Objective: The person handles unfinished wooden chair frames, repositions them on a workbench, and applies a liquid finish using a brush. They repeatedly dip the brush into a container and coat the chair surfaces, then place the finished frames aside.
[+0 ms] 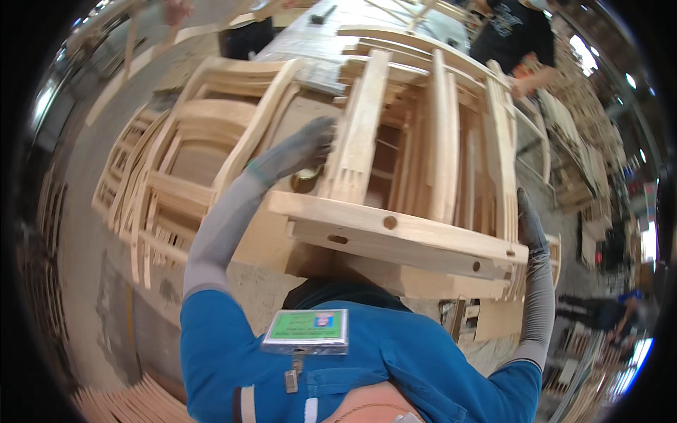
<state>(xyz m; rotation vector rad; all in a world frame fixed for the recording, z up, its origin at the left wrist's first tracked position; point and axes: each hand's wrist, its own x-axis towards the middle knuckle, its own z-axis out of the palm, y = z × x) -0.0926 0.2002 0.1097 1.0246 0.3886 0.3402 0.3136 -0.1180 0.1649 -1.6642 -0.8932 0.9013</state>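
Note:
A stack of pale wooden chair frames (441, 148) stands in front of me, with slats running away and two thick rails across its near end. The nearer rail (402, 224) has round and slotted holes. My left hand (310, 146), in a grey glove, is closed against the stack's left side, its fingers bent at the slat edges and slightly blurred. On the right side, my right hand (529, 220), in a dark grey glove, grips the outer edge of the frames; some of its fingers are hidden behind the wood.
More curved wooden chair frames (218, 127) lean together at the left. A light-coloured worktable (296, 42) lies beyond the stack. One person in a dark shirt (511, 32) is at the far right, touching the frames. Stacked wooden parts (575, 134) line the right side.

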